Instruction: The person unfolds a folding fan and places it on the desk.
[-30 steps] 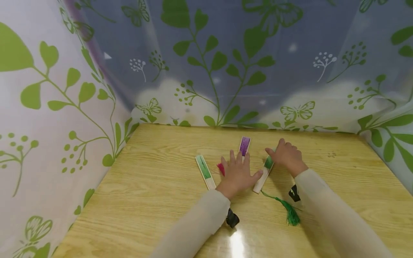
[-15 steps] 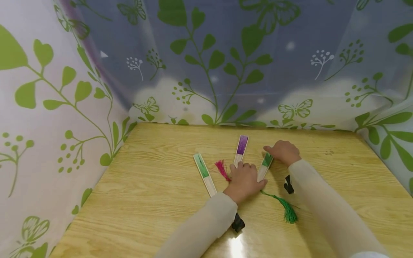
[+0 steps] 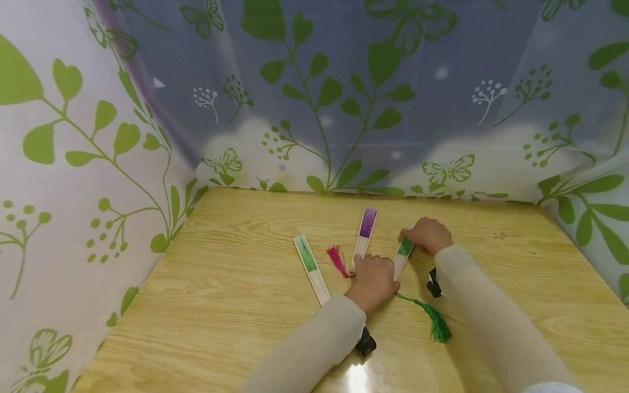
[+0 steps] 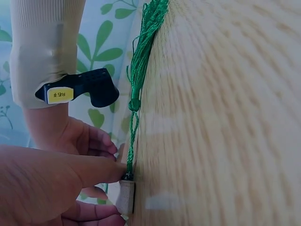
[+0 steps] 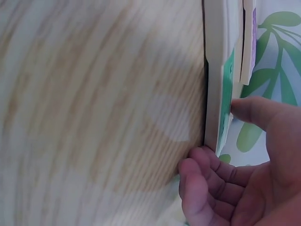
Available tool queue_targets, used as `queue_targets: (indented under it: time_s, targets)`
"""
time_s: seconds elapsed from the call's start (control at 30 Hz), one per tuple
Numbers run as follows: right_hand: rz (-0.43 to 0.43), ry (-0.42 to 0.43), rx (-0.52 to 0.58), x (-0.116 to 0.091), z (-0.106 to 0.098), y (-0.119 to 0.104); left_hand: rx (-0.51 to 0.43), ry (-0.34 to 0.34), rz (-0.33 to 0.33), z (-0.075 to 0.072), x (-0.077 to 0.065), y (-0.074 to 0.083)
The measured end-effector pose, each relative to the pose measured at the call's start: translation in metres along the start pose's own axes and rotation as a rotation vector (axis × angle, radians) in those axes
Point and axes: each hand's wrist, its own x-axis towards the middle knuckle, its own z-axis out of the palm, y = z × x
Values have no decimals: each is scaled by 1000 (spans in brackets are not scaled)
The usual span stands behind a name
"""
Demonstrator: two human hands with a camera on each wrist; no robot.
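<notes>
A folded hand fan with a dark green upper half lies slanted between my two hands. My left hand grips its bare wooden end, covering much of it in the head view. There, in the left wrist view, a braided cord leads to a green tassel. My right hand pinches the green end, thumb on the green face and curled fingers at the wooden edge. Left of it lies a folded purple fan, its lower end hidden behind my left hand.
Further left lies a folded light green fan, its near end behind my left sleeve. A pink tassel rests between it and the purple fan. Leaf-printed cloth walls in the wooden table at the back and sides.
My left hand, spread flat over the fans a second ago, has moved right and curled onto the dark green fan's wooden end. My right hand has shifted slightly left and closed on the green end.
</notes>
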Motion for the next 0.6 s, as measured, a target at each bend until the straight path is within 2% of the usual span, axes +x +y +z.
queue_targets:
  time_s: [0.23, 0.4, 0.53, 0.6]
  targets:
    - [-22, 16, 31, -3, 1, 0, -40, -6, -33, 0, 3, 3]
    - [-26, 34, 25, -4, 2, 0, -96, -7, -31, 1, 4, 4]
    - [-34, 65, 60, -4, 2, -1, -214, -26, -37, -2, 6, 1]
    - [-41, 73, 137, -4, 1, -2, -308, -40, -45, -5, 6, -2]
